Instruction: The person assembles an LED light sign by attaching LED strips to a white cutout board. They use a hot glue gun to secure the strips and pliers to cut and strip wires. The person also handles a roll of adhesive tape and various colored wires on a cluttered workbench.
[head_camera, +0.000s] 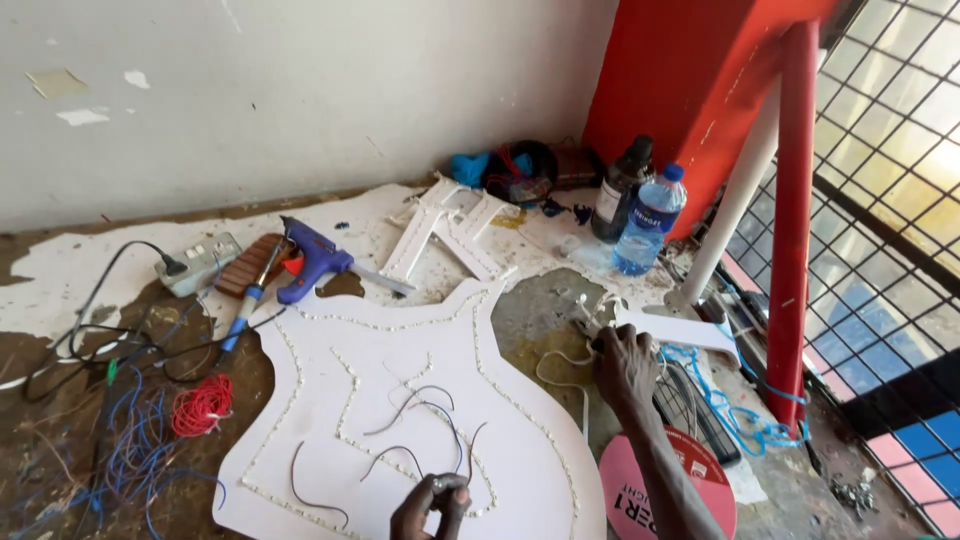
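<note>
Left hand pinching 1 thin grey wire at near edge of white cutout board. Right hand closed on white cable, just right of board, farther away.

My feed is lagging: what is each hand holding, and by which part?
Left hand pinches a thin dark wire at its lower end. Right hand reaches among white wires; its grip can't be told.
</note>
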